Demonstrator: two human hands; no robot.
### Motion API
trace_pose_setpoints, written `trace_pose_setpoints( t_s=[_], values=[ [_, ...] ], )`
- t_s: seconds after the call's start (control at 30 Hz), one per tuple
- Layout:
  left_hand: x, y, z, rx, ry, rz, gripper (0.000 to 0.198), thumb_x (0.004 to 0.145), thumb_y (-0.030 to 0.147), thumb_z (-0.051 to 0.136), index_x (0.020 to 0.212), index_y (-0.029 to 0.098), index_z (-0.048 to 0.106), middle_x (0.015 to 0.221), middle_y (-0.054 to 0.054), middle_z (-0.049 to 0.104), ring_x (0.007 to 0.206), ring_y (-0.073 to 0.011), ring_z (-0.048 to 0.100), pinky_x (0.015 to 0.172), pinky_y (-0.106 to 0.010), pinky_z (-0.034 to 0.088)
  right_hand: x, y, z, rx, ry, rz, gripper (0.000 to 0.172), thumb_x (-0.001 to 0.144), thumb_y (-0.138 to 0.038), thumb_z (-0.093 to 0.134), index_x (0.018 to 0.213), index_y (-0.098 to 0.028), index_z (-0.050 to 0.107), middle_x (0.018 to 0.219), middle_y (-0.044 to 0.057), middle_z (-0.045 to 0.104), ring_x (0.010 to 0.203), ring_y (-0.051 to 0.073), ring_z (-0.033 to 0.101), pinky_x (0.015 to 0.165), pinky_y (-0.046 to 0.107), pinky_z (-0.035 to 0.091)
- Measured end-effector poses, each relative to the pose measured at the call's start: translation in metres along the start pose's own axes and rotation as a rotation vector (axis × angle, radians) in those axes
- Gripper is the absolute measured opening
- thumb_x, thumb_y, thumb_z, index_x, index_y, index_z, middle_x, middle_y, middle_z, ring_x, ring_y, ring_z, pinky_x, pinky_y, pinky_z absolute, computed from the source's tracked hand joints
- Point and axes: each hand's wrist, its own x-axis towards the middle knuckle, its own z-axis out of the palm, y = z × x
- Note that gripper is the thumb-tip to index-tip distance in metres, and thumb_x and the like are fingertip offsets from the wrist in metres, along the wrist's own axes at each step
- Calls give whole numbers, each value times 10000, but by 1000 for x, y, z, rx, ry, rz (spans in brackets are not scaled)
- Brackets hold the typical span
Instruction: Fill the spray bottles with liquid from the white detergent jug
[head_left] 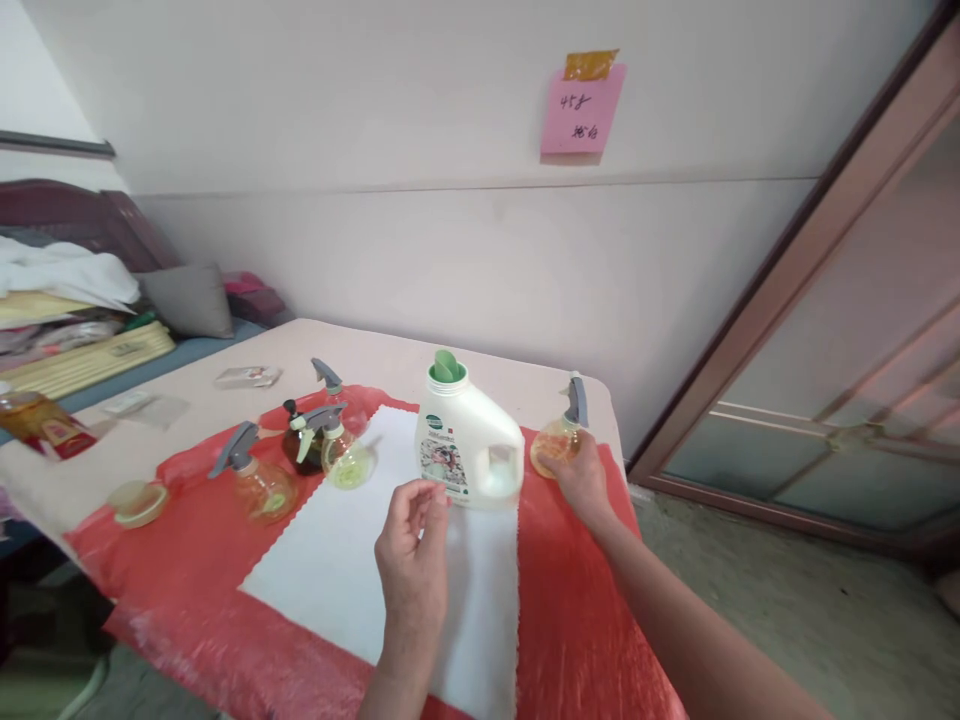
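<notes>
My right hand (585,480) is wrapped round the round clear body of a spray bottle (551,447) with a grey trigger head, at the table's right end. My left hand (412,540) is raised in front of the white jug, its fingers curled in and the thumb against the fingertips. Whether anything is pinched there is too small to tell. The white detergent jug (442,430) stands upright and uncapped, a green spout (445,366) showing in its neck. It rests on a white cloth (337,570) spread over red plastic sheeting (187,580).
Left of the jug stand a spray bottle with greenish contents (349,465), a dark bottle (300,450) and further clear spray bottles (262,490). A pale round lid (139,503) lies farther left, near an amber bottle (37,420). A pink note (583,110) hangs on the wall.
</notes>
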Motion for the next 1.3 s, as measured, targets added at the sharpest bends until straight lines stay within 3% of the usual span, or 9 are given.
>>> trace_pose_setpoints(
  t_s=[0.17,0.3,0.4,0.57,0.77,1.03,1.1,1.2,1.3],
  values=[
    [2,1,-1,6,-92,-24,200,811,401,645,860,208,633,828,-28,665,798,-190,656,771,-305,494,19,16,31,85,-68,20,438,904,-385,601,1276,-180,494,1204,91,568,1026,236,588,890,465,496],
    [4,6,-4,2,-130,-65,177,820,378,627,824,201,630,784,-20,660,765,-179,645,745,-290,484,9,9,17,124,-55,30,683,799,-449,695,1361,-182,411,1336,137,499,1198,309,503,999,526,419],
    [8,7,-6,-31,-102,-86,177,806,370,631,787,194,626,735,-12,646,728,-171,631,715,-279,479,-21,-7,-6,139,7,42,873,735,-573,680,1423,-175,320,1426,175,415,1301,343,409,1060,521,358],
    [12,11,-11,-94,-46,-113,171,806,352,620,766,186,621,714,-14,638,727,-164,615,708,-270,465,-108,-40,-19,160,9,27,609,776,-616,580,1207,-189,525,1210,139,603,1107,319,574,952,498,451],
    [19,27,-32,-229,221,-111,176,808,351,619,779,178,623,787,-23,660,735,-150,620,747,-281,472,-168,-104,46,223,-573,-250,379,821,-391,578,1158,-217,568,1165,96,655,1098,265,607,920,420,503],
    [44,10,-63,-633,487,-320,130,768,259,639,827,163,575,832,-37,646,705,-113,609,709,-265,467,-120,-172,208,250,-623,-299,887,660,-297,747,1422,-160,314,1441,170,388,1292,326,432,1031,483,416],
    [48,7,-66,-644,508,-351,136,762,242,643,847,169,565,872,-35,637,747,-116,617,737,-272,469,-114,-181,233,250,-655,-266,754,708,-292,735,1366,-174,386,1358,144,474,1206,307,505,991,506,438],
    [51,9,-74,-584,545,-294,146,766,247,646,867,179,566,912,-27,610,848,-136,622,804,-294,466,-118,-191,234,246,-668,-220,660,715,-292,719,1302,-178,439,1268,121,536,1144,289,540,996,504,428],
    [54,15,-87,-507,663,-139,171,773,257,647,904,202,552,963,-16,594,929,-148,607,844,-303,452,-138,-194,189,262,-658,-194,680,717,-351,684,1320,-199,409,1274,113,532,1178,282,522,1027,462,411]
  ],
)
